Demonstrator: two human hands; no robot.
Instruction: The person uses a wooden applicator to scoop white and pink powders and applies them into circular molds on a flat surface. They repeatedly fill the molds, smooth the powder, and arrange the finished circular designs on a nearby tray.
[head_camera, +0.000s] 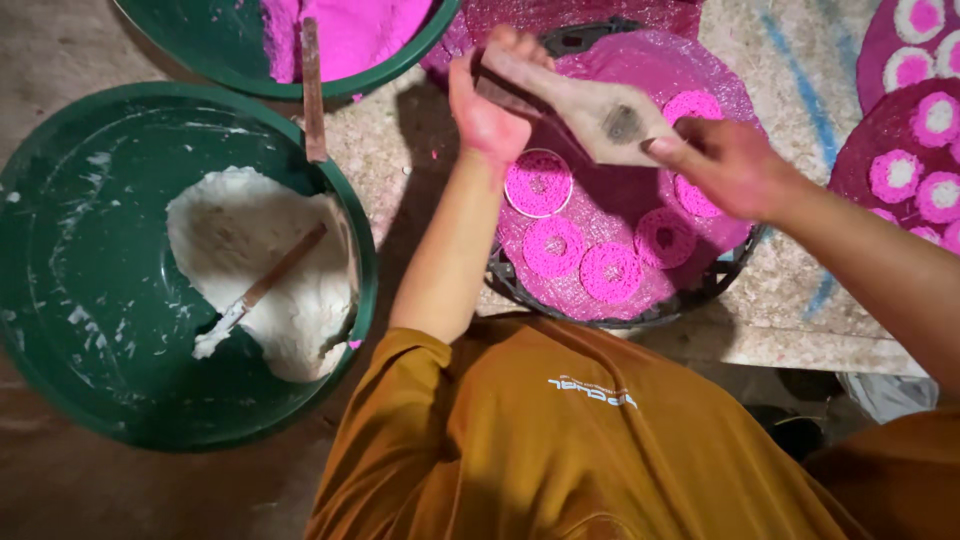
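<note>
Rough stone flooring (400, 160) filled the head camera's downward view, with the person's mustard-coloured shirt (560, 430) at the bottom edge. Straight ahead sat a round tray (735, 265) lined with pink-stained mesh, carrying several bright pink lace-like discs (610, 272) laid out flat and apart. Above it, the left hand (490, 105) was raised palm up, fingers curled round the dark end of a pale, paddle-shaped tool (600, 115). The right hand (725, 165) pinched the tool's wider end, so both hands steadied it over the discs. To the left, within easy reach, a green basin (70, 300) held white paste (265, 265) with a stick (265, 285) resting in it. Another basin (400, 62) of pink paste (350, 30) lay beyond. More discs (915, 175) with white centres showed at the right.
</note>
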